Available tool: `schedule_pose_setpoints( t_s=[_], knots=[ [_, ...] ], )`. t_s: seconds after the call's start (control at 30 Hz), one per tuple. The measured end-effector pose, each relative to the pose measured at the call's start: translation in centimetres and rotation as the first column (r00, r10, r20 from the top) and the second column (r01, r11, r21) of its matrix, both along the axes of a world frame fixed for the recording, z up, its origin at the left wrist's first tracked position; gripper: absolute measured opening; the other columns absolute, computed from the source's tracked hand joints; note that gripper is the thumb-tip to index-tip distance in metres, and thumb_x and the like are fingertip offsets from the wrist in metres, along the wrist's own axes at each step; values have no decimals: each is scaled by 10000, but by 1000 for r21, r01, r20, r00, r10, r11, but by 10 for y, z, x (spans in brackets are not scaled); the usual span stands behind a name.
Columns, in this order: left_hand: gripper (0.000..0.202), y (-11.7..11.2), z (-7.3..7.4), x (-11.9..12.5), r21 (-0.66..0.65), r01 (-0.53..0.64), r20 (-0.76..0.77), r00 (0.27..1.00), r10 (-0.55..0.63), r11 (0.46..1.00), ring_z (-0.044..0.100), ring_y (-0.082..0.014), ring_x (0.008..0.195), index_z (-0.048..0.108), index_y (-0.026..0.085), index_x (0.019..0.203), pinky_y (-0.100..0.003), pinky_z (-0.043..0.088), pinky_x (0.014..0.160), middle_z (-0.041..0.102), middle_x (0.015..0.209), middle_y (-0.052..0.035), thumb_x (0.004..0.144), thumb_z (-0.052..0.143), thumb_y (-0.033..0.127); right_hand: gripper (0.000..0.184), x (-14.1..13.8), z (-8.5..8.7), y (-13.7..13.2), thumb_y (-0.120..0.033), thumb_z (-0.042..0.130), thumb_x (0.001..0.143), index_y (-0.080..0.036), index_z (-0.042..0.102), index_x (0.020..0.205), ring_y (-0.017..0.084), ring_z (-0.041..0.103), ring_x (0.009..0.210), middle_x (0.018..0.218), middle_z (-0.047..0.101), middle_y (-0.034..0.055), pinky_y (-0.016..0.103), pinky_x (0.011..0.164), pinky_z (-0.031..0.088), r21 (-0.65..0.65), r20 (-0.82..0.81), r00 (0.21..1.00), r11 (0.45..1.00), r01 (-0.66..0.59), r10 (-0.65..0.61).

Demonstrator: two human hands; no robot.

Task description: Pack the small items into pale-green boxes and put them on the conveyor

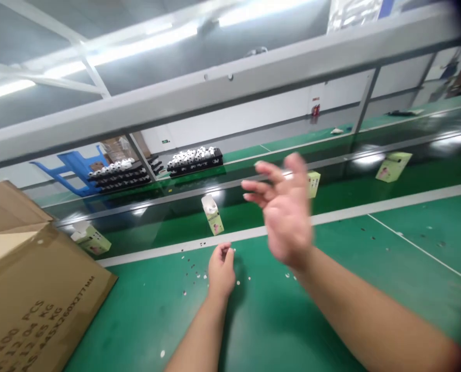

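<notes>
My right hand [287, 212] is raised above the green table [331, 289], palm toward me, fingers spread and loosely curled, holding nothing. My left hand [220, 268] rests low on the table with its fingers curled down into a pinch among several tiny white bits [194, 271] scattered on the surface; whether it holds one is hidden. Just beyond my hands a small light-green carton [213, 214] stands on the dark conveyor belt [156, 217].
A large brown cardboard box [32, 289] sits at the left table edge. More small green cartons [392, 166] ride the belt, one [91, 240] lying at the left. Black trays of white parts [195, 158] and a blue chair [75, 168] stand beyond. A grey frame beam [230, 88] runs overhead.
</notes>
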State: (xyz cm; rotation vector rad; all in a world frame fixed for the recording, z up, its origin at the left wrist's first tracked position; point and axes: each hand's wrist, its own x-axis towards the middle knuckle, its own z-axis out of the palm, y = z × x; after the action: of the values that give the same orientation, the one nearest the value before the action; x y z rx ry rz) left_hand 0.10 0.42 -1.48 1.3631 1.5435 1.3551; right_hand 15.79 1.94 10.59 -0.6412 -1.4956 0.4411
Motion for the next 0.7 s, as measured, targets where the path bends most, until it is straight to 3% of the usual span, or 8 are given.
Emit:
schedule_pose_setpoints(
  t_s=[0.07,0.17,0.23,0.3,0.47,0.57,0.63,0.7],
  knots=[
    [296,3,-5,-3,13,-36,75,997,35,999,642,-200,904,620,168,1012,-329,509,832,676,969,-77,830,572,397,740,-24,-24,32,-413,458,904,-333,37,1507,236,548,1217,1445,395,99,435,992,505,-124,-85,990,985,-122,112],
    [354,9,-14,-6,9,-84,171,982,82,996,629,-201,934,580,169,1103,-310,513,793,649,1036,-91,853,543,417,921,-61,-80,86,-409,637,776,-204,118,1509,309,417,1343,1470,363,185,497,1079,390,-469,47,999,883,-1,26],
    [362,12,-19,-8,8,-106,198,975,102,994,618,-209,983,554,175,1153,-320,512,822,629,1099,-102,878,513,407,1012,-77,-111,113,-402,706,708,-190,123,1508,322,383,1365,1484,349,189,487,1110,340,-538,137,990,841,58,20],
    [362,12,-21,-9,15,-126,193,974,121,992,594,-220,1073,530,181,1195,-343,493,906,598,1181,-114,901,480,388,1003,-86,-129,124,-390,705,713,-208,120,1508,311,489,1279,1427,434,170,462,1064,393,-574,175,982,818,46,68],
    [492,9,-14,-14,76,-263,73,963,258,962,404,-233,1341,373,217,1379,-343,397,1073,364,1457,-124,921,456,377,638,-87,-124,105,-353,688,742,-230,451,1322,289,566,1146,1229,581,105,428,995,442,-418,226,974,902,106,-10],
    [606,4,-4,-15,129,-297,54,955,292,946,302,-235,1412,261,228,1452,-345,339,1126,235,1539,-118,916,478,407,597,-80,-115,74,-345,699,737,-234,477,1280,278,555,1136,1202,583,94,421,1000,438,-321,233,972,945,57,21],
    [649,-2,3,-13,187,-246,70,969,237,951,334,-241,1397,258,225,1458,-357,323,1133,279,1528,-121,896,526,407,641,-75,-115,52,-319,715,718,-238,461,1300,271,549,1136,1224,570,95,413,1001,439,-276,280,951,960,-51,131],
    [586,-7,9,-11,233,-152,107,986,130,961,471,-242,1293,368,214,1400,-362,373,1086,456,1415,-123,878,563,395,656,-69,-117,31,-279,712,709,-233,452,1310,265,555,1119,1235,565,99,408,987,449,-283,322,913,946,-158,249]
  ],
)
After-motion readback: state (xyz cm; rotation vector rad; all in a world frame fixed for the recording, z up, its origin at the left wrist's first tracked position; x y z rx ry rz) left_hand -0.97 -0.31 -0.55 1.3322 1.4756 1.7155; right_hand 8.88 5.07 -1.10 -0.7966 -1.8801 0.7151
